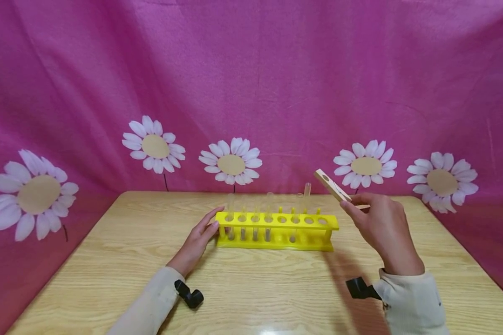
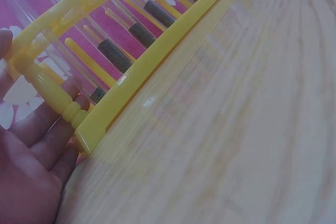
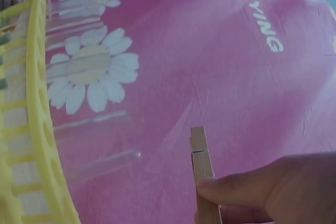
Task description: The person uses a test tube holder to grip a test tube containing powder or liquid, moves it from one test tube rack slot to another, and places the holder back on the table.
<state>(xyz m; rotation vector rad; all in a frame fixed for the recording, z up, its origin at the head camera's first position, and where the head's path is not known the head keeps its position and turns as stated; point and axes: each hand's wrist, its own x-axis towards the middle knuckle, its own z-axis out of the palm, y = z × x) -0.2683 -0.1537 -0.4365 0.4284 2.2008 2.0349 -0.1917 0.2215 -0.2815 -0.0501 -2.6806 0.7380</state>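
A yellow test tube rack (image 1: 276, 225) stands on the table, with several clear test tubes upright in its holes, mostly toward the left. Dark grainy matter fills the bottoms of tubes such as this test tube (image 2: 114, 56). My left hand (image 1: 197, 244) grips the rack's left end, thumb near the top board and fingers around the end post. In my right hand (image 1: 385, 228), a wooden test tube clamp (image 1: 332, 185) is pinched between thumb and fingers. It is raised beyond the rack's right end, tip pointing up and left, with no tube in its jaws.
Behind the rack's right half, an empty-looking test tube (image 1: 308, 190) stands rounded end up on the rear pegs. The wooden table (image 1: 251, 288) meets a pink curtain (image 1: 276, 93) printed with daisies at its back and sides. A black strap end (image 1: 360, 288) juts from the right sleeve.
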